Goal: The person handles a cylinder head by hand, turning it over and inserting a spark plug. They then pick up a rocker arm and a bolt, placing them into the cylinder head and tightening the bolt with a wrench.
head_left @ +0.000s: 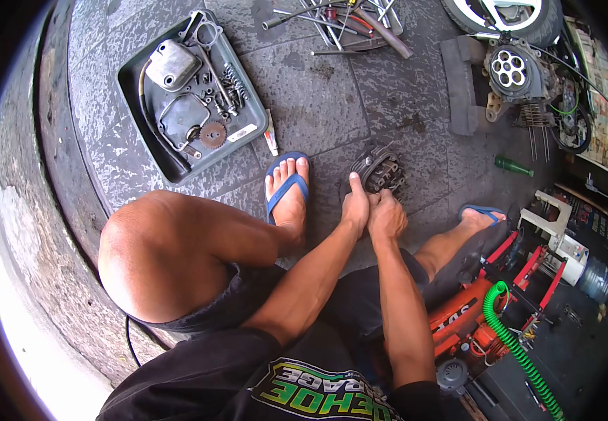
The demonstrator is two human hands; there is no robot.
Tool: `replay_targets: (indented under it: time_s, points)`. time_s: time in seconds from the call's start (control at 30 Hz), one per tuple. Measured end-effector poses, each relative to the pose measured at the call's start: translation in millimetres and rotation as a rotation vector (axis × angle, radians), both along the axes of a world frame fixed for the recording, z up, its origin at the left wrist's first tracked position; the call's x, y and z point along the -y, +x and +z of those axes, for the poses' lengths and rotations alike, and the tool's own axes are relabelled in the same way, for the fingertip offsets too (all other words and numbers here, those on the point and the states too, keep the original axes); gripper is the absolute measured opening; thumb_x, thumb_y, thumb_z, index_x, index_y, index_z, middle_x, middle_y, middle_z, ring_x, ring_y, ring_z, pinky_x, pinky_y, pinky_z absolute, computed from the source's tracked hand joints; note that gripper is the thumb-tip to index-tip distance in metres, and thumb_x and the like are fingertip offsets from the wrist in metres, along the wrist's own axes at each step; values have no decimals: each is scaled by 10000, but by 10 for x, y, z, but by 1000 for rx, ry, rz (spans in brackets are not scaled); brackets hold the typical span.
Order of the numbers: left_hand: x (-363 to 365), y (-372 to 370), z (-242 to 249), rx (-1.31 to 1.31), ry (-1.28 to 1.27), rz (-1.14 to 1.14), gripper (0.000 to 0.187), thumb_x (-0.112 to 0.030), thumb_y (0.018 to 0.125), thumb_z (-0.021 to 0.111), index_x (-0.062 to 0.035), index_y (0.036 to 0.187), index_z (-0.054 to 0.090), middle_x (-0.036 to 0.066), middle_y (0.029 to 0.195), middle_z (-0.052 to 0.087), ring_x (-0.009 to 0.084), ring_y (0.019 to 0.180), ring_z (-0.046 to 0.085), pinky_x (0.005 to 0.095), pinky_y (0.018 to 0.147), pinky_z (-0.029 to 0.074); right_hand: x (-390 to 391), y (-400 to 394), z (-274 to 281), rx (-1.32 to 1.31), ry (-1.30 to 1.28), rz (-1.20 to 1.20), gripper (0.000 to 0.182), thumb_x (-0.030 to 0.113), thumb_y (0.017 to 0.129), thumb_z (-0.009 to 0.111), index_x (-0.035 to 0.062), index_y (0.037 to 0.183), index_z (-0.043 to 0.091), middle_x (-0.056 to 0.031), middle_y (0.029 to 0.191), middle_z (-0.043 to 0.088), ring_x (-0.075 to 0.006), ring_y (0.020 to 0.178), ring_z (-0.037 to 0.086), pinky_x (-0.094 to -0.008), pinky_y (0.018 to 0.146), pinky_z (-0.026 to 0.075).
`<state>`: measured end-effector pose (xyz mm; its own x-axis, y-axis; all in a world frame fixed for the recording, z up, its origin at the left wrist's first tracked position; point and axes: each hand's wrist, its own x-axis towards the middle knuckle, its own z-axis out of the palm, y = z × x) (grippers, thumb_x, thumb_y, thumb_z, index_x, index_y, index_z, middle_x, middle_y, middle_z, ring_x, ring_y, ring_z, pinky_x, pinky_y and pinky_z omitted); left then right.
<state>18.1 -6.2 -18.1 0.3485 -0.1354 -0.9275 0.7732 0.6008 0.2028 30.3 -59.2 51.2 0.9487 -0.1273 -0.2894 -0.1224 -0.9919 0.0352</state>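
Observation:
A dark, greasy metal engine part (pixel 382 168) with fins and small fittings is in front of me, beyond my feet. My left hand (pixel 355 205) grips its near left edge, thumb laid along the side. Close against it, my right hand (pixel 387 216) is closed at the part's near side, its fingers curled; what it holds is hidden. The two hands touch each other. Left of them, a dark tray (pixel 253 135) holds a silver metal cover (pixel 172 64), a rusty gear (pixel 213 134), a gasket-like ring, bolts and springs.
Tools (pixel 381 31) lie in a pile at the top. An engine block (pixel 518 74) and a wheel (pixel 528 31) are at upper right. A green bottle (pixel 514 166), a red compressor (pixel 462 316) and a coiled green hose (pixel 521 354) are at right. A small tube (pixel 271 138) lies beside the tray.

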Motion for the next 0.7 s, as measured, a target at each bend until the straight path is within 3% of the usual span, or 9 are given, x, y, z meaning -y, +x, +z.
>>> replay_targets:
  time_s: [0.07, 0.2, 0.27, 0.37, 0.5, 0.6, 0.7]
  points:
    - [-62, -8, 77, -4, 128, -29, 926, -678, 977, 174, 65, 1022, 724, 290, 1131, 671, 406, 1183, 596, 474, 1034, 400, -49, 25, -11, -20, 13, -102, 319, 356, 892, 520, 79, 900, 678, -227, 901, 699, -454, 867, 661, -578, 748, 498]
    - [-104, 24, 177, -15, 153, -50, 938, -681, 979, 168, 67, 993, 734, 258, 1094, 692, 372, 1147, 618, 449, 1025, 413, -54, 38, -57, -21, 55, -254, 404, 388, 871, 503, 53, 928, 720, -260, 945, 690, -475, 888, 650, -558, 801, 497]
    - [-157, 37, 309, 31, 23, 19, 941, -684, 981, 164, 63, 992, 738, 224, 1078, 699, 329, 1111, 632, 419, 1019, 423, -26, 26, -105, 6, 81, -270, 428, 393, 872, 500, 29, 930, 718, -267, 948, 687, -474, 891, 650, -548, 810, 497]
    - [107, -30, -76, 45, -144, 119, 936, -683, 984, 159, 45, 965, 747, 205, 1071, 698, 281, 1067, 635, 386, 999, 436, 19, 7, -142, 33, 211, -359, 437, 362, 887, 497, -19, 910, 710, -291, 946, 679, -468, 902, 656, -518, 828, 500]
    - [-51, -27, 175, 15, -59, 91, 925, -675, 987, 161, 40, 928, 745, 190, 969, 717, 271, 949, 664, 380, 925, 476, 201, -85, -158, 43, 342, -276, 279, 226, 897, 570, -19, 950, 692, -255, 909, 699, -409, 872, 684, -456, 781, 526]
    - [-59, -39, 201, -3, 77, 164, 891, -655, 996, 197, 52, 866, 723, 132, 741, 708, 241, 709, 660, 369, 748, 519, 237, -140, -97, 90, 403, -221, 188, 163, 881, 624, 8, 976, 674, -223, 905, 708, -395, 868, 684, -452, 761, 531]
    - [-57, -30, 238, 10, 53, 204, 876, -650, 996, 218, 54, 862, 721, 142, 759, 708, 232, 713, 658, 364, 736, 520, 260, -145, -89, 160, 384, -43, 148, 140, 873, 652, 36, 978, 658, -196, 914, 705, -392, 875, 675, -471, 744, 529]
